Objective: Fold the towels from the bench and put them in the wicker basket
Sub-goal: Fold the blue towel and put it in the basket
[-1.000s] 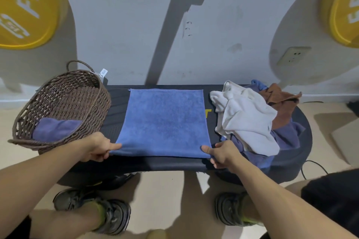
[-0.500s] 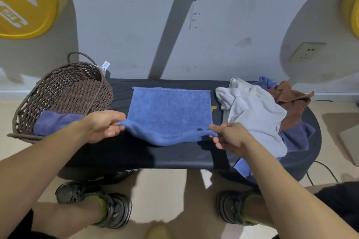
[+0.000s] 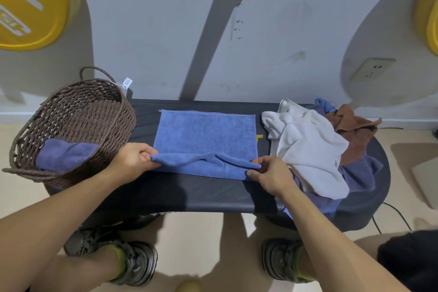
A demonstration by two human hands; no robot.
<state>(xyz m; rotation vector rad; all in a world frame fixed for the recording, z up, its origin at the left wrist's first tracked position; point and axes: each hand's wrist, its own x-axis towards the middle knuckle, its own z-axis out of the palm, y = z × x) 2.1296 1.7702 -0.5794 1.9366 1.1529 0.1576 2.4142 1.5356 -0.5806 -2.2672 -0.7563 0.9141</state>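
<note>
Blue towel (image 3: 206, 135): spread flat on the middle of the black bench, its far edge straight and parallel to the wall; its near edge is lifted and doubled over toward the far side, forming a soft ridge between the two hands.
Left hand (image 3: 132, 161): at the towel's near left corner, fingers curled and thumb pinching the lifted cloth.
Right hand (image 3: 270, 176): at the towel's near right corner, thumb and fingertips pinching the folded-over edge, other fingers loosely bent.
Bench (image 3: 189, 194): dark padded top, set against the wall, bearing the towel, the pile and one side of the basket.
Wicker basket (image 3: 99, 111): brown, with a loop handle and a white tag, at the left end of the bench, tilted so its opening faces the camera.
Folded towel (image 3: 65, 154): purplish-blue, lying inside the basket against its near rim.
Towel pile (image 3: 331, 147): at the right end of the bench, just beside the blue towel; a crumpled white towel (image 3: 308, 144) lies on top, a brown towel (image 3: 355, 130) behind it, bluish cloth underneath hanging over the bench edge.
Shoes (image 3: 132, 261): grey, on the pale floor below the bench.
Wall: grey, with a socket (image 3: 372, 69) at the right.
</note>
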